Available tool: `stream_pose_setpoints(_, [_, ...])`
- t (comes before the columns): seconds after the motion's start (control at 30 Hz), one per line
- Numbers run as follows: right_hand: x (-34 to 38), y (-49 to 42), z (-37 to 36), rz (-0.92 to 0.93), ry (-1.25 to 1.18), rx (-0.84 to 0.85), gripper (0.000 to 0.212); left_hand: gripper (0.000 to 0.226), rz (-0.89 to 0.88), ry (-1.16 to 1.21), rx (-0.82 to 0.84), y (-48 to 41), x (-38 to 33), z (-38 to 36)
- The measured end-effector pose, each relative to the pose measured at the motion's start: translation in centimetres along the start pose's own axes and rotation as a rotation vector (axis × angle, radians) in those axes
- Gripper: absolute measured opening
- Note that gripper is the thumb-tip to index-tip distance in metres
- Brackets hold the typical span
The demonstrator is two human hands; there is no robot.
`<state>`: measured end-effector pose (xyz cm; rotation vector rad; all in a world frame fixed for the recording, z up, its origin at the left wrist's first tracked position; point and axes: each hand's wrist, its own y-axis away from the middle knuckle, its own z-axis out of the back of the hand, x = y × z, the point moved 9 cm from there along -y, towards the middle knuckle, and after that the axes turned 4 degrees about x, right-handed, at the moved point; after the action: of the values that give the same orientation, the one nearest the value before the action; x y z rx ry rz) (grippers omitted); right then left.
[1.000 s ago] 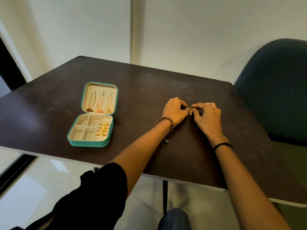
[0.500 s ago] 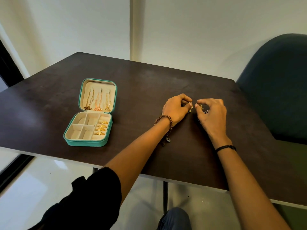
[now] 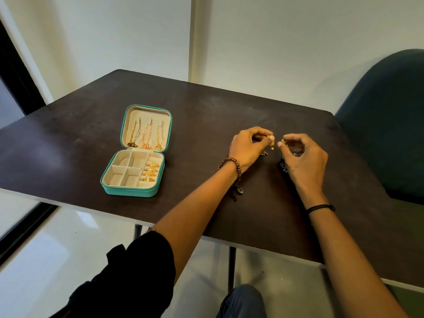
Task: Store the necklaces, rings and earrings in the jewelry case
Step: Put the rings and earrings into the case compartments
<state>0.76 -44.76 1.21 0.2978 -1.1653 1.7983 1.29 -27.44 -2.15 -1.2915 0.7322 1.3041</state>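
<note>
A teal jewelry case [image 3: 128, 190] lies open on the dark table [image 3: 206, 115]. Three gold necklaces [image 3: 145, 137] hang in its lid, and several gold rings [image 3: 151, 172] sit in the right-hand slot of the base. To the right, my left hand [image 3: 246, 149] pinches a small gold earring [image 3: 271, 145] between thumb and fingertip, just above the table. My right hand [image 3: 305, 159] pinches another small gold earring [image 3: 283, 142] a short gap away. Dark earrings [image 3: 284, 166] lie on the table, partly hidden under my right hand.
A dark green chair [image 3: 387, 125] stands against the table's right side. White walls lie behind the table. The table's near edge runs under my forearms, with my knee [image 3: 243, 301] below it.
My two hands were touching over one gold piece; they have drawn apart and lifted slightly, each now pinching its own small gold earring. The case has not moved.
</note>
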Motion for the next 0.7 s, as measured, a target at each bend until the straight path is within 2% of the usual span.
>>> stream_pose_setpoints(0.43, [0.6, 0.9, 0.4, 0.0, -0.092, -0.005, 0.021, 0.02, 0.024, 0.19, -0.067, 1.9, -0.1, 1.6])
stream_pose_setpoints(0.7, [4.2, 2.5, -1.2, 0.088, -0.077, 0.157, 0.019, 0.031, 0.063, 0.32, -0.067, 3.2, 0.3, 2.9])
